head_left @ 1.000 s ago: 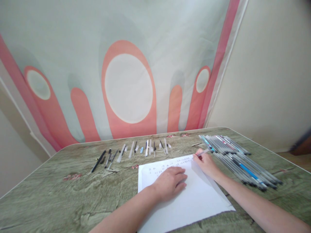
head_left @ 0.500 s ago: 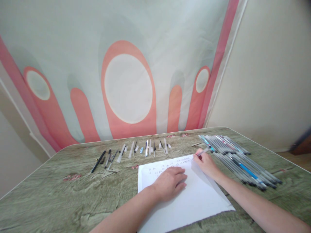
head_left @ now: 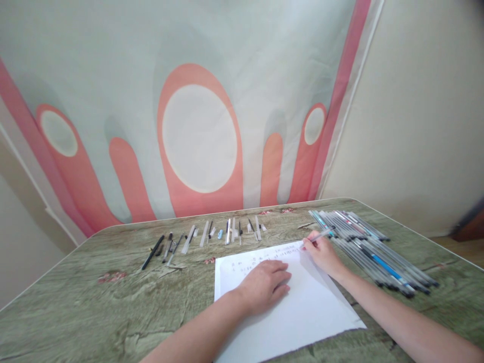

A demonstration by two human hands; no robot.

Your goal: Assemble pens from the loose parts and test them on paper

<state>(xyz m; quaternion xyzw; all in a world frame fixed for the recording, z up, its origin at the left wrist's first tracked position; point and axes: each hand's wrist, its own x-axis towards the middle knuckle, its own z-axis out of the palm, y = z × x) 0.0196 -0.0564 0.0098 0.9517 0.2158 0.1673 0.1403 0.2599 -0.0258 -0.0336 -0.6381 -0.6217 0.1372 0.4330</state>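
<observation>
tabletop (head_left: 75, 297) with pens (head_left: 381, 259) near right hand (head_left: 321, 253)

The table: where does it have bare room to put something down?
Bare: the table left of the paper, nearer than the black pen; a gap between loose pen parts and pen piles. Crowded: under those parts and piles.

So my feed's mostly this pale grey-green backdrop (head_left: 295, 60) with coral shapes (head_left: 126, 171) and whitish ovals (head_left: 200, 138), pink strips (head_left: 350, 60) down both sides. I've also got a plain wall (head_left: 423, 111) upper right, plus some dark brown thing (head_left: 471, 223) cut off at the right edge.
</observation>
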